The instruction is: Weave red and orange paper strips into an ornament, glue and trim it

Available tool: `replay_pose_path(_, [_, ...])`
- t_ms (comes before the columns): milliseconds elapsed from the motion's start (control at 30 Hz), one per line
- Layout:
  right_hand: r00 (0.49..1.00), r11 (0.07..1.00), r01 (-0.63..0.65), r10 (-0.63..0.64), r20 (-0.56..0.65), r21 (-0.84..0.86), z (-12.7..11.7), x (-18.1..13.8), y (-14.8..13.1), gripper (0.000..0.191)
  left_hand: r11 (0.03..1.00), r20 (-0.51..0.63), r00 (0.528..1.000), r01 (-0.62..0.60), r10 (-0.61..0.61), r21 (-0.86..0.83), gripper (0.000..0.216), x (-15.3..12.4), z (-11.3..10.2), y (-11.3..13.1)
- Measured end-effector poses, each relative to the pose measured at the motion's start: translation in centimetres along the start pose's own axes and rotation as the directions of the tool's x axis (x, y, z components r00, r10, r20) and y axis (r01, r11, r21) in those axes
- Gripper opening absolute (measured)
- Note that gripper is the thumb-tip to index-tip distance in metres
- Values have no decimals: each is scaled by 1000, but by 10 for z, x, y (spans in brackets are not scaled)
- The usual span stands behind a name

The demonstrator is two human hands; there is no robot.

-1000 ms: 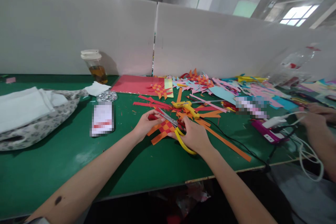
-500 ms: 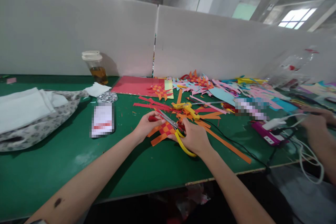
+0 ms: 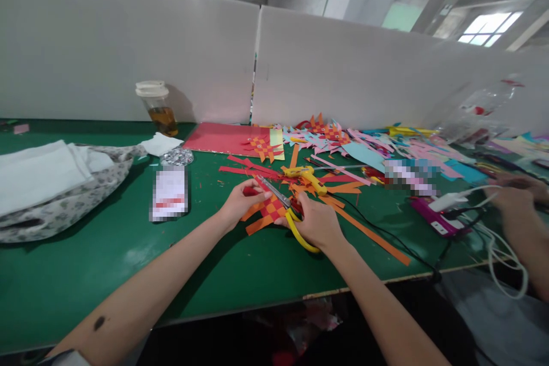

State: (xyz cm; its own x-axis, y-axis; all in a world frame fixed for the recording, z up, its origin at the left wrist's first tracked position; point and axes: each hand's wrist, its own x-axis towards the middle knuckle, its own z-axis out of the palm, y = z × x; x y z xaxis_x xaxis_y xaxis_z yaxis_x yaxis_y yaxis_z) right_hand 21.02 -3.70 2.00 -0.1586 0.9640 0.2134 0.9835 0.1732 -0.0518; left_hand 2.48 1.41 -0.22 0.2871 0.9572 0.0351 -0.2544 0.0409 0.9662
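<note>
My right hand (image 3: 318, 223) is closed around yellow-handled scissors (image 3: 286, 211), whose blades point up and left over a woven red-and-orange paper piece (image 3: 268, 209) on the green table. My left hand (image 3: 241, 203) pinches the left edge of that woven piece, fingers curled on it. Long orange strips (image 3: 372, 235) stick out from under my right hand toward the table's front edge.
A yellow glue gun (image 3: 305, 175) with a black cord lies just behind my hands. Coloured paper scraps (image 3: 364, 146) cover the back right. A jar (image 3: 156, 106), a fabric bag (image 3: 60, 200) and a packet (image 3: 170, 193) sit left. Another person's hand (image 3: 512, 200) is at the right, by a pink phone (image 3: 433, 214).
Both hands stay on the woven piece and scissors with only slight shifts. The other person's hand at the right has moved a little.
</note>
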Motion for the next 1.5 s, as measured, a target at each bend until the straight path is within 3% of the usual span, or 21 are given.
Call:
replay_pose_path(933, [1000,999,-8,7,-26,-45,-1,-5,-1,49,996,-6,999,34,-33,78,33,-1,3,1])
replay_pose_path(1200, [1000,999,18,-19,-14,-43,-2,-5,-1,48,983,84,996,-8,-8,184,30,-2,4,-3])
replay_pose_path(1367, [999,998,-45,46,-23,35,-2,-4,-2,43,961,108,993,24,-55,275,28,-2,4,-6])
replay_pose_path(1500, [973,953,-174,205,-104,246,-2,-2,0,37,971,80,996,26,-46,237,31,-2,5,-5])
